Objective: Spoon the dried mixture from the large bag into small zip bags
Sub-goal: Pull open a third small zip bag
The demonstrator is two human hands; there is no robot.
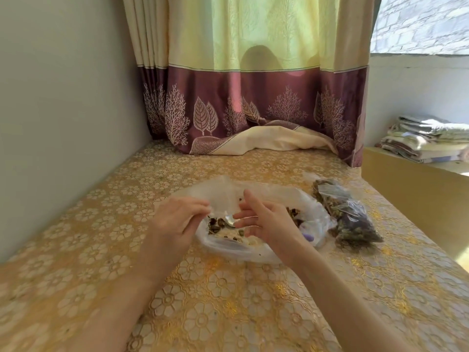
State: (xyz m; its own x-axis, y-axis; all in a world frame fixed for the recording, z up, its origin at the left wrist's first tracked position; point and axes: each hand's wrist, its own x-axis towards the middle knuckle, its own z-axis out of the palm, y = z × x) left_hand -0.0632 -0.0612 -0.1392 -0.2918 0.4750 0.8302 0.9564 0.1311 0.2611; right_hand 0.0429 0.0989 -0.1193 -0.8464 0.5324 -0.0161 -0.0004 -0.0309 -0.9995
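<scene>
The large clear plastic bag [258,191] lies open on the table, holding the brown and pale dried mixture [228,232]. A metal spoon [227,221] rests in the mixture between my hands. My left hand [175,219] pinches the bag's near left rim. Over the bag's right side, my right hand [264,222] hovers with fingers spread and nothing in it. To the right lie filled small zip bags [352,217] of dark mixture.
A gold floral cloth [215,301] covers the table. A white wall [63,123] runs along the left. A purple and yellow curtain [253,110] hangs at the back. Folded linens [429,141] are stacked on a ledge at the far right.
</scene>
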